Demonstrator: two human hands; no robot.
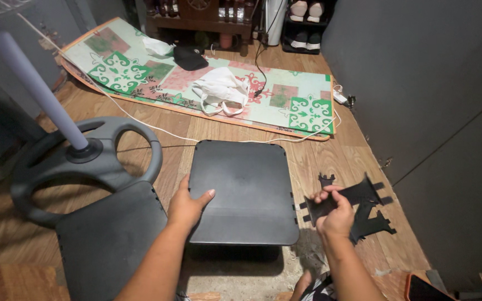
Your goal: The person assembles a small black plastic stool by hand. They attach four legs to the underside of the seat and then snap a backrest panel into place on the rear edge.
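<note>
A dark grey square plastic panel (241,184) with rounded corners lies raised above the wooden floor in the middle. My left hand (187,207) rests on its left edge, thumb on top of the panel. My right hand (336,214) holds a flat black plastic bracket piece (344,198) with notched ends, just right of the panel. More black bracket pieces (370,222) lie on the floor under and beside that hand. A second dark panel (107,239) lies at the lower left.
A standing fan's ring base (40,167) and pale pole (34,83) are at the left. A patterned green and pink mat (207,78) with a white bag (218,89) and a black cap (189,57) lies behind. A grey wall (436,111) is on the right.
</note>
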